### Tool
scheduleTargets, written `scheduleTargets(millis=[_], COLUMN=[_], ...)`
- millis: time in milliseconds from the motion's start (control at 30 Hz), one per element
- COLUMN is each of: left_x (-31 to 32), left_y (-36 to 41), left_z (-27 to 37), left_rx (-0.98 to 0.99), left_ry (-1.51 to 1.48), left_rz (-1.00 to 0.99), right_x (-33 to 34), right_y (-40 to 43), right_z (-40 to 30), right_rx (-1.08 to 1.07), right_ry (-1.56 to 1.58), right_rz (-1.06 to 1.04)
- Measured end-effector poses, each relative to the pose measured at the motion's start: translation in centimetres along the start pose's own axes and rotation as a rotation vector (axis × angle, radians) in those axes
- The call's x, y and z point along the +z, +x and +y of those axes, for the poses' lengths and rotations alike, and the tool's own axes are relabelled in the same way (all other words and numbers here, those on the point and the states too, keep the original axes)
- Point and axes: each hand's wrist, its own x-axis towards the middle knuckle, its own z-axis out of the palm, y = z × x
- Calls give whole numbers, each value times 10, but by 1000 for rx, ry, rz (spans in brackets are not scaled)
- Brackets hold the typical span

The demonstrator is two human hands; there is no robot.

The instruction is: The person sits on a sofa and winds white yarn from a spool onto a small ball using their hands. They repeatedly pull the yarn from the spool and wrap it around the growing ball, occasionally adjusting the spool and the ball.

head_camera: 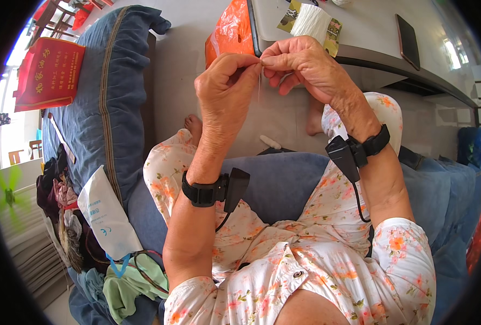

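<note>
My left hand [228, 91] and my right hand [301, 65] meet at the fingertips, near the corner of a low table. Thumb and forefinger of each hand are pinched together, almost touching the other pair. A thin pale thread [259, 91] hangs down from the pinch of my left hand. What sits between the right fingertips is too small to tell; it may be part of the same thread. Just beyond my right hand a skein of white thread [311, 20] lies on the table with a printed camouflage-coloured card under it.
An orange plastic bag [230, 32] hangs at the corner of the table [370, 34]. A smartphone [408, 42] lies on its right part. To the left, a red bag [51, 74] and a white plastic bag [106, 217] rest on the blue sofa [122, 93], with clothes nearby.
</note>
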Motion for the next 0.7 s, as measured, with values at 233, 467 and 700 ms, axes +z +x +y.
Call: scheduleTargets(millis=[233, 467, 700], left_x=[1, -3, -7], left_y=[0, 4, 7], left_z=[-1, 9, 0], left_rx=[67, -319, -420], left_ry=[98, -276, -562], left_rz=[-14, -121, -179], right_x=[0, 2, 3], right_y=[-1, -3, -4], right_z=[2, -1, -4], right_rx=[4, 5, -20], right_ry=[0, 41, 37], right_rz=[-1, 6, -7])
